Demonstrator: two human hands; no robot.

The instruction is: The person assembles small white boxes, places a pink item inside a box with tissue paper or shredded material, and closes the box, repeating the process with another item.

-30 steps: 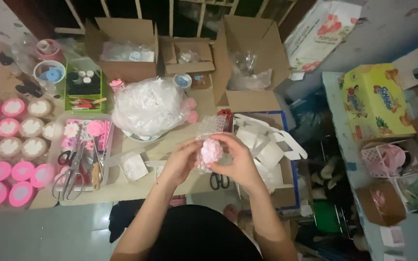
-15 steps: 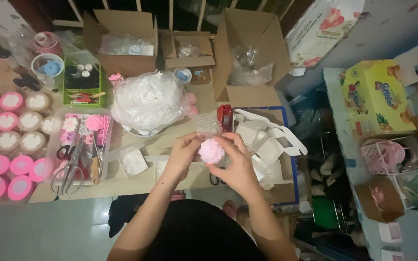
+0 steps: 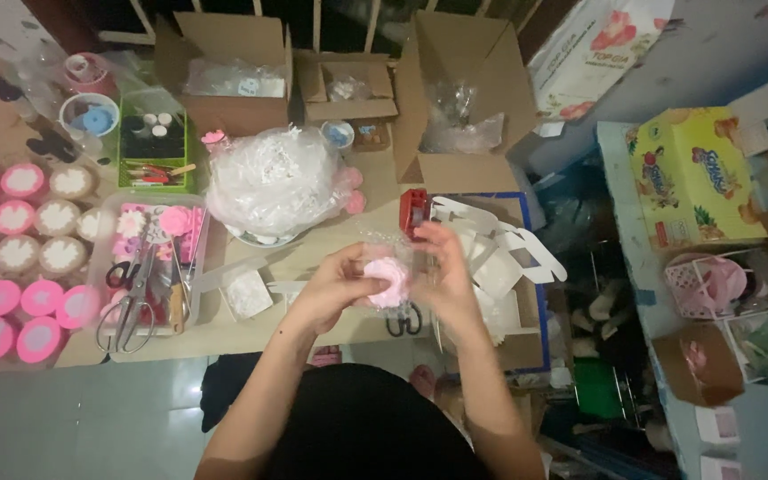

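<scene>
A small round pink item (image 3: 388, 280) in a clear plastic wrapper is held between both hands above the front edge of the low table (image 3: 251, 333). My left hand (image 3: 335, 289) grips it from the left. From the right, my right hand (image 3: 442, 276) pinches the wrapper. A red stapler (image 3: 413, 210) lies just beyond the hands, and black-handled scissors (image 3: 402, 322) lie under them.
Rows of pink and white round lidded pots (image 3: 11, 258) fill the left. A clear tray (image 3: 100, 267) holds scissors and tools. A big crumpled plastic bag (image 3: 273, 182) sits mid-table, open cardboard boxes (image 3: 224, 40) behind, folded white cartons (image 3: 500, 249) at right, a yellow box (image 3: 691, 173) far right.
The hands and the pink item have stayed together over the table edge. My right hand's fingers have shifted on the wrapper. The view has moved slightly.
</scene>
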